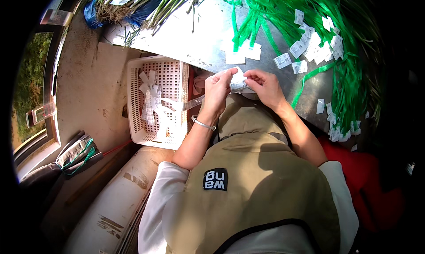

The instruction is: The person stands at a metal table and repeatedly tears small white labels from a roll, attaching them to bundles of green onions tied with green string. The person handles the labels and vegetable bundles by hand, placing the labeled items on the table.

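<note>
Close to the table's front edge, a white printed label [238,79] is held between my two hands. My left hand [216,89] pinches its left side between thumb and fingers. The thumb and fingertips of my right hand [265,88] are closed on its right edge. From a white plastic basket [184,98], a strip of labels [194,103] runs up behind my left wrist. More label strip [151,98] lies in loose folds inside the basket. Just beyond my hands, several white labels [235,57] lie at the ends of green mesh net strips [235,28].
Many green mesh nets [347,88] with labels are heaped at the right of the metal table [212,24]. Bundles of green stalks with roots [114,13] lie at the far left on blue plastic. A folded umbrella [74,154] leans by the window [33,88]. Red cloth [358,177] is at my right.
</note>
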`<state>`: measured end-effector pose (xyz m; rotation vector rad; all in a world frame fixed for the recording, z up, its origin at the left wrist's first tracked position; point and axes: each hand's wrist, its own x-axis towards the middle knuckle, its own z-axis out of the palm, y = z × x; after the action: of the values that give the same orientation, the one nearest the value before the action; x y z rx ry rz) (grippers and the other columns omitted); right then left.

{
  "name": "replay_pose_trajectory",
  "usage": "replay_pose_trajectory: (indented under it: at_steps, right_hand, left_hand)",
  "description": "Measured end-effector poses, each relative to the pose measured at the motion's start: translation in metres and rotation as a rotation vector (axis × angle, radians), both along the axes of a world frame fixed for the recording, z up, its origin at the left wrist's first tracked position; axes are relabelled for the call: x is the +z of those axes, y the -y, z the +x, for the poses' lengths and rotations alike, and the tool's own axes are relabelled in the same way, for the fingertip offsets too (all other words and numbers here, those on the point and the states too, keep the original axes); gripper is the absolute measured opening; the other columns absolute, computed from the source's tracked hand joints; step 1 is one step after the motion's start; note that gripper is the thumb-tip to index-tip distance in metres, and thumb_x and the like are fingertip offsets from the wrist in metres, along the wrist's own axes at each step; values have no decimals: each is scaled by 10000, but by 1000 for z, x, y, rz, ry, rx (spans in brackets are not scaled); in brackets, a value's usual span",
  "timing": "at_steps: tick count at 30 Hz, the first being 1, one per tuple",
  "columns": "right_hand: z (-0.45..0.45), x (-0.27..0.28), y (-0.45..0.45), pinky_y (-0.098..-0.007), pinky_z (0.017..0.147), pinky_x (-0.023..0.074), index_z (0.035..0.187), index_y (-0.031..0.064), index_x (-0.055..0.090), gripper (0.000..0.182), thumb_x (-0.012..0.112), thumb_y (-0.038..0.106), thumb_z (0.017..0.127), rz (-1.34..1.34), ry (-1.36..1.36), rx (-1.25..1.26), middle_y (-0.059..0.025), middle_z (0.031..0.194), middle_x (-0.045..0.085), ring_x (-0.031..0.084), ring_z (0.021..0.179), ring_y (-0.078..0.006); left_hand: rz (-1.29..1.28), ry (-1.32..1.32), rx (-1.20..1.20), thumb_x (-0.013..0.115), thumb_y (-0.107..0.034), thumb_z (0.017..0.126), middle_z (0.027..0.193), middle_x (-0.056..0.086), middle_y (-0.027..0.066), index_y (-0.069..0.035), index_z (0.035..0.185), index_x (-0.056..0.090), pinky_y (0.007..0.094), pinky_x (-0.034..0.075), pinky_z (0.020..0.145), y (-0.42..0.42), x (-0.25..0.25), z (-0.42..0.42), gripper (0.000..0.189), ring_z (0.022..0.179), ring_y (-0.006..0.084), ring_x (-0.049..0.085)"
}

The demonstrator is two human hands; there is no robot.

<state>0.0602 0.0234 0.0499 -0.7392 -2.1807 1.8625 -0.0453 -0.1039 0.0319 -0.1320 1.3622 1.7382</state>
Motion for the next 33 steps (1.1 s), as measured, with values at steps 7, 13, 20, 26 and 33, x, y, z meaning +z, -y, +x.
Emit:
replay_pose_trajectory:
  at_steps: [7, 13, 20, 26, 33]
  right_hand:
    - [-23, 0, 10, -210, 576, 422, 880, -9, 624, 105, 626, 73, 813, 149, 30, 37, -5, 720, 595, 527, 651, -55]
    - [-46, 0, -19, -198, 543, 397, 839, 15, 641, 102, 661, 92, 775, -96, 186, -143, 20, 670, 589, 492, 594, -25]
    - [-68, -58, -49, -235, 549, 422, 835, 20, 624, 132, 647, 136, 776, 334, 288, 63, -27, 662, 585, 535, 592, -118]
    - [-37, 10, -117, -212, 537, 369, 940, -7, 566, 184, 641, 39, 777, 216, 86, -74, 17, 635, 516, 464, 601, -46]
    - [3, 51, -89, -336, 747, 455, 1120, 37, 587, 362, 641, 103, 768, 464, 87, 76, -116, 956, 637, 584, 893, -239]
  left_hand:
    - [-64, 50, 57, 531, -180, 897, 665, 538, -31, 9, 976, 652, 178, 350, 454, 5, -4, -19, 238, 509, 31, 441]
    - [-55, 184, 134, 507, -179, 908, 738, 620, 44, 24, 931, 645, 184, 399, 439, 15, -28, -37, 246, 543, 77, 537]
    - [-120, 96, -67, 596, 5, 817, 946, 643, 107, 61, 1083, 577, 249, 528, 698, 16, -18, -38, 273, 812, 135, 629]
    - [14, -93, -93, 608, 7, 804, 793, 634, 46, 47, 1013, 620, 187, 463, 581, 5, 6, -18, 213, 657, 69, 569]
    - [80, 68, -29, 556, -72, 872, 897, 652, 102, 60, 1015, 621, 259, 509, 644, -15, 16, 4, 206, 730, 141, 620]
